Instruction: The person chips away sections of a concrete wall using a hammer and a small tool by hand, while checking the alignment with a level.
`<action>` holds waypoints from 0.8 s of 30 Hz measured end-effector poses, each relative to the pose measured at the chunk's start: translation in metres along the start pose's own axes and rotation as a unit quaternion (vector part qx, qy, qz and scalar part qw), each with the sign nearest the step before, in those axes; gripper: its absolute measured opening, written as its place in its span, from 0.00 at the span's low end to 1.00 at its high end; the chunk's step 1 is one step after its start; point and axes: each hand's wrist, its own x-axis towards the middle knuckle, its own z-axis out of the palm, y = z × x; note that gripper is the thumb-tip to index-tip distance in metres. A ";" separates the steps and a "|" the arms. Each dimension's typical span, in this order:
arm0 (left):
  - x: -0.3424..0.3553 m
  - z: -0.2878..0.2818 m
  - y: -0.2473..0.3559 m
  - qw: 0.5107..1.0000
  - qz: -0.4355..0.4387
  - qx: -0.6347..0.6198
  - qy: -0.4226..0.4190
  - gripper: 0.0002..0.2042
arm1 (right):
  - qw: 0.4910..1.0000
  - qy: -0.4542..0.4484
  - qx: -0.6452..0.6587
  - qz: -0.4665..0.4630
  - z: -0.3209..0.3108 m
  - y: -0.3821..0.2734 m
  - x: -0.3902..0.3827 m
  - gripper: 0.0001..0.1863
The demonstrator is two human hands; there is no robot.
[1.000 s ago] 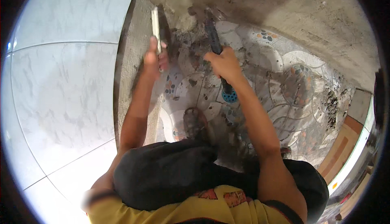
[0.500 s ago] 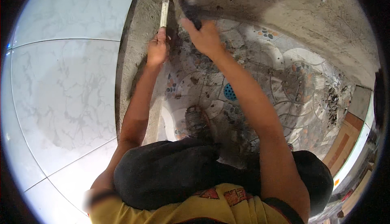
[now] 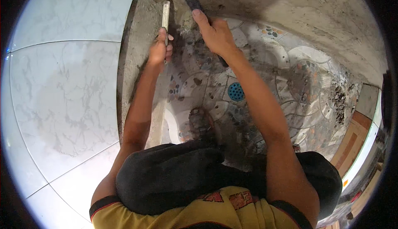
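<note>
My left hand [image 3: 159,51] is closed around a pale, narrow chisel [image 3: 166,16], whose far end points away from me beside the rough cement ledge. A short piece of it shows below my fingers. In my right hand [image 3: 216,35] is a hammer [image 3: 193,1] with a dark handle, my thumb lying along it. The handle's near end sticks out below my palm. Only a bit of greyish metal shows at its far end, near the wall, so the head's shape is hard to make out. Chisel and hammer are apart.
A rough cement wall [image 3: 315,17] rises ahead and to the right. Large marbled white tiles [image 3: 66,100] lie left of the ledge [image 3: 132,63]. The dirty pebble-patterned floor [image 3: 265,100] has a round blue drain cover [image 3: 236,91] and crumbled debris [image 3: 340,104]. My foot [image 3: 200,121] stands below.
The hammer, blurred before, is now sharper, and my right hand has shifted slightly right and down. My left hand and the chisel have barely moved.
</note>
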 end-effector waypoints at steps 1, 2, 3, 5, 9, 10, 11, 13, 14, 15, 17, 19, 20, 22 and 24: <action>0.003 0.002 -0.002 1.000 0.010 0.010 0.013 0.26 | 0.998 0.029 -0.005 -0.048 0.003 -0.005 -0.001 0.41; 0.007 0.003 -0.005 1.000 0.010 0.010 0.015 0.26 | 0.998 0.028 -0.004 -0.048 0.008 -0.005 0.000 0.41; 0.011 0.004 -0.008 0.998 0.040 0.048 0.031 0.26 | 0.995 0.057 -0.018 -0.079 0.016 -0.003 0.002 0.42; 0.017 0.012 -0.019 0.993 0.071 0.081 0.040 0.26 | 0.989 0.089 -0.039 -0.110 0.021 0.022 0.009 0.43; 0.028 0.017 -0.034 0.991 0.104 0.068 0.050 0.26 | 0.981 -0.013 -0.145 0.125 0.014 0.053 0.020 0.44; 0.032 0.009 -0.037 0.993 0.083 0.067 0.051 0.26 | 0.982 -0.030 -0.096 0.159 0.018 0.049 0.020 0.44; 0.027 0.007 -0.034 0.993 0.077 0.068 0.053 0.26 | 0.981 -0.034 -0.094 0.164 0.020 0.041 0.012 0.44; 0.017 0.006 -0.024 0.995 0.064 0.046 0.064 0.25 | 0.996 0.045 -0.048 0.058 0.023 0.023 -0.001 0.44; 0.022 0.010 -0.025 0.995 0.067 0.043 0.062 0.25 | 0.996 0.046 -0.050 0.055 0.029 0.028 0.002 0.44; 0.027 0.014 -0.026 0.993 0.097 0.045 0.050 0.25 | 0.989 0.137 -0.036 -0.049 0.040 0.036 0.008 0.43; 0.029 0.021 -0.029 0.990 0.128 0.045 0.038 0.25 | 0.962 0.224 -0.022 -0.155 0.036 0.041 0.018 0.43; 0.028 0.024 -0.034 0.997 0.061 0.056 0.011 0.27 | 0.981 -0.052 -0.071 0.171 0.015 0.050 0.025 0.41; 0.026 0.014 -0.033 0.996 0.062 0.058 0.015 0.27 | 0.982 -0.055 -0.068 0.168 0.017 0.039 0.022 0.41; 0.019 0.004 -0.031 0.994 -0.003 -0.099 -0.040 0.27 | 0.985 -0.052 -0.047 0.158 0.013 0.023 0.011 0.42; 0.017 0.011 -0.028 0.994 -0.005 -0.102 -0.030 0.27 | 0.991 -0.027 -0.034 0.129 0.010 0.037 0.005 0.42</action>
